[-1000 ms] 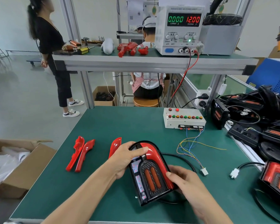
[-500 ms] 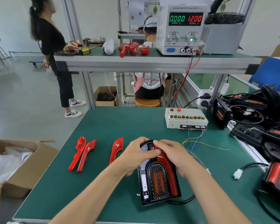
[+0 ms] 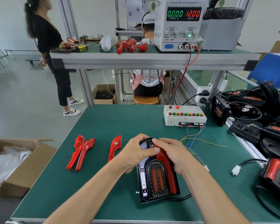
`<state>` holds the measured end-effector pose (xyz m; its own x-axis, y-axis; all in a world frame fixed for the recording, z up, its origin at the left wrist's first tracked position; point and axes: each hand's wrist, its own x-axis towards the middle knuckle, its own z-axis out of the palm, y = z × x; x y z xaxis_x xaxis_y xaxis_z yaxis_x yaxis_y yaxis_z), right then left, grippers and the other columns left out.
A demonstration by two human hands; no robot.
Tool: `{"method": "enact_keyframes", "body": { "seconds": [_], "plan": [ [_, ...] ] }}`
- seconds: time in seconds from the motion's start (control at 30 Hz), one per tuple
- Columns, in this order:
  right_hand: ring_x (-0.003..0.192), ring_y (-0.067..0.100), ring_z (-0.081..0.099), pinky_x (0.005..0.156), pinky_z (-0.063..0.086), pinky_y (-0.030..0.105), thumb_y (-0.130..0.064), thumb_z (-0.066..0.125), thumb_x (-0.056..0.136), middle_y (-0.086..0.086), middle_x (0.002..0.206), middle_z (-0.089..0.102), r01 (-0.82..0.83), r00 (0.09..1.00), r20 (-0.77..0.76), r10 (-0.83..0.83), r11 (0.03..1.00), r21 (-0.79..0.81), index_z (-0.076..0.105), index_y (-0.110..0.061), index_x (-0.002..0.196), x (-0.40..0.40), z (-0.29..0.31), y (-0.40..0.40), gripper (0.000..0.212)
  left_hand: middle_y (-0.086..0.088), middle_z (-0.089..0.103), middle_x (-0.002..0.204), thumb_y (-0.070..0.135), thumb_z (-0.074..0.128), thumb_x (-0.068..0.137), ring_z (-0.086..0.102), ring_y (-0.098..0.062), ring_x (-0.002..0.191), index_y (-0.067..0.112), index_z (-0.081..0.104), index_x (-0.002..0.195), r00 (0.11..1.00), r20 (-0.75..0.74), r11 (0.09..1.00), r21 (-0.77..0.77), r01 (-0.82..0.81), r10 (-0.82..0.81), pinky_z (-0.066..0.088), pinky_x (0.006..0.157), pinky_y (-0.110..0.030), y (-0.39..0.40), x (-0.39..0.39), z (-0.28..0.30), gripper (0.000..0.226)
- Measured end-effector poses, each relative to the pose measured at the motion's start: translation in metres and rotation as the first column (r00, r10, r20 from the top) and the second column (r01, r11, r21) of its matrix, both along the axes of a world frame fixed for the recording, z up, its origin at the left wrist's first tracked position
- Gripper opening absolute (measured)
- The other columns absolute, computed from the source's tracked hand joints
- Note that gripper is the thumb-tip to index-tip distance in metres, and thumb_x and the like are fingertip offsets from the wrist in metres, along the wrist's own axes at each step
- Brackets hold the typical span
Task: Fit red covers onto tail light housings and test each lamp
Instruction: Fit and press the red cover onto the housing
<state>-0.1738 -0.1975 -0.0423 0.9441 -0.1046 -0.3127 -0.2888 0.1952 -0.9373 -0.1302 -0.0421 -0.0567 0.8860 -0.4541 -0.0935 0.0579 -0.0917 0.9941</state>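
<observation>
Covers (image 3: 89, 152) loose: three; housing (image 3: 157, 180) gripped: one.

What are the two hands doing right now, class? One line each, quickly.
Left hand: curled over the top of the tail light housing, gripping it.
Right hand: fingers curled on the red cover, pressing it onto the housing.

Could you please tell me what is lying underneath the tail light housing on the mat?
A black cable emerges from under the tail light housing; its hidden run cannot be seen.
</observation>
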Motion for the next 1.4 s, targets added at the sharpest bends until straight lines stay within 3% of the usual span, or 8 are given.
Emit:
{"method": "enact_keyframes", "body": {
  "seconds": [0.37,0.57,0.7,0.8,1.0,1.13,1.3,1.4],
  "plan": [
    [0.073,0.024,0.072,0.063,0.058,0.030,-0.029,0.068,0.096,0.023,0.093,0.076,-0.020,0.997,0.080,0.020,1.000,-0.010,0.078,-0.002,0.099,-0.001,-0.009,-0.002,0.029,-0.018,0.073,0.107,0.018,0.087,0.078,0.071,-0.021,0.091,0.008,0.065,0.110,1.000,0.005,0.999,0.027,-0.016,0.016,0.059,0.093,-0.042,-0.002,0.000,-0.001,0.040],
    [0.108,0.012,0.071,0.107,0.050,0.041,-0.040,0.061,0.100,-0.003,0.112,0.077,-0.094,0.986,0.108,0.126,0.960,-0.264,0.074,-0.021,0.117,-0.030,-0.033,-0.032,0.029,-0.010,0.078,0.104,0.018,0.083,0.085,0.074,-0.026,0.099,0.005,0.066,0.112,0.988,-0.140,0.995,-0.066,-0.081,0.071,0.058,0.095,-0.042,0.002,0.002,-0.007,0.034],
    [0.107,0.016,0.072,0.094,0.055,0.026,-0.028,0.066,0.099,-0.007,0.110,0.077,-0.143,0.967,0.156,0.201,0.936,-0.322,0.076,-0.037,0.114,-0.059,-0.054,-0.038,0.020,-0.013,0.078,0.103,0.008,0.084,0.081,0.075,-0.028,0.094,0.003,0.065,0.113,0.975,-0.203,0.986,-0.113,-0.120,0.095,0.060,0.090,-0.042,0.004,0.002,-0.011,0.038],
    [0.110,0.018,0.071,0.097,0.055,0.030,-0.019,0.066,0.099,-0.003,0.115,0.076,-0.166,0.952,0.194,0.235,0.934,-0.317,0.073,-0.036,0.120,-0.067,-0.059,-0.039,0.028,-0.015,0.077,0.105,0.002,0.080,0.083,0.075,-0.027,0.092,0.002,0.065,0.112,0.975,-0.212,0.989,-0.115,-0.098,0.072,0.060,0.090,-0.043,0.004,0.001,-0.011,0.033],
    [0.117,0.009,0.067,0.094,0.048,0.012,-0.009,0.066,0.097,-0.009,0.122,0.074,-0.140,0.929,0.279,0.243,0.929,-0.342,0.070,-0.035,0.126,-0.076,-0.059,-0.038,0.039,-0.028,0.072,0.113,0.000,0.071,0.091,0.072,-0.034,0.094,-0.009,0.062,0.119,0.952,-0.301,0.981,-0.160,-0.110,0.057,0.059,0.092,-0.046,0.005,0.001,-0.012,0.031],
    [0.119,0.005,0.065,0.101,0.047,0.017,-0.013,0.063,0.100,-0.014,0.124,0.072,-0.084,0.924,0.311,0.224,0.910,-0.406,0.065,-0.048,0.129,-0.078,-0.064,-0.032,0.045,-0.030,0.070,0.117,0.000,0.072,0.090,0.070,-0.037,0.100,-0.010,0.060,0.122,0.953,-0.297,0.982,-0.154,-0.110,0.061,0.055,0.100,-0.053,0.004,0.004,-0.012,0.035],
    [0.122,0.004,0.063,0.105,0.045,0.019,-0.035,0.067,0.095,-0.018,0.127,0.070,-0.051,0.923,0.319,0.215,0.889,-0.454,0.060,-0.053,0.132,-0.082,-0.064,-0.031,0.042,-0.025,0.075,0.107,0.001,0.073,0.088,0.074,-0.033,0.089,-0.006,0.064,0.117,0.927,-0.368,0.976,-0.165,-0.139,0.070,0.060,0.080,-0.042,0.003,0.007,-0.014,0.031],
    [0.123,0.004,0.062,0.103,0.042,0.012,-0.041,0.072,0.088,-0.013,0.128,0.068,-0.073,0.931,0.283,0.230,0.878,-0.473,0.059,-0.053,0.134,-0.089,-0.065,-0.038,0.050,-0.021,0.076,0.106,0.004,0.072,0.089,0.074,-0.032,0.087,-0.004,0.065,0.117,0.888,-0.452,0.969,-0.175,-0.176,0.080,0.061,0.081,-0.042,0.004,0.009,-0.021,0.029]
  ]
}}
